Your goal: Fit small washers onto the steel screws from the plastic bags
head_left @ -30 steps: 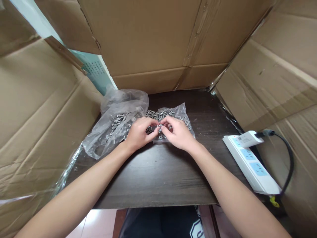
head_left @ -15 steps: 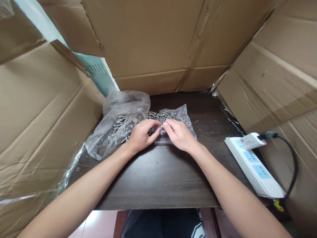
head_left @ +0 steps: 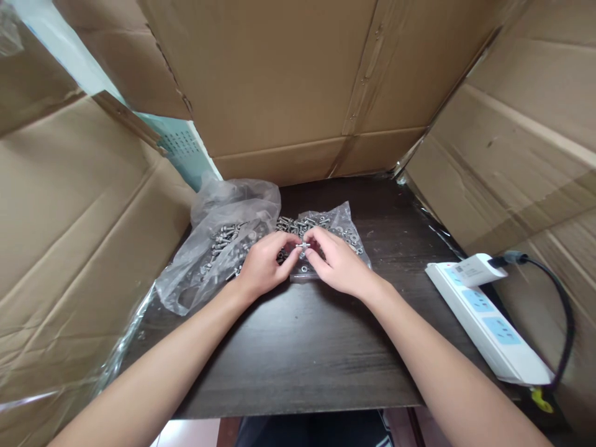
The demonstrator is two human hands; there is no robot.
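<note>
Over the clear plastic bag [head_left: 342, 214] at the middle, my two hands meet at a small metal bolt [head_left: 303, 245]. My left hand [head_left: 270, 261] pinches one end of it between thumb and index finger. On the other side, the curled thumb and fingers of my right hand [head_left: 342, 261] close around the bolt; a nut or washer seems to sit on its shank, too small to be sure. Loose bolts [head_left: 291, 225], nuts [head_left: 305, 269] and washers lie on the bag under and behind my fingers.
A crumpled plastic bag [head_left: 179, 288] holding several bolts [head_left: 221, 239] lies to the left on the dark table [head_left: 298, 360]. At the right stands a white power strip [head_left: 493, 329] with a plugged-in adapter [head_left: 482, 270] and black cable. Cardboard walls [head_left: 279, 81] surround the table.
The bolt shows more between my fingertips, and my right fingers have shifted their hold on it. My head view has tilted slightly, so the scene sits a little lower.
</note>
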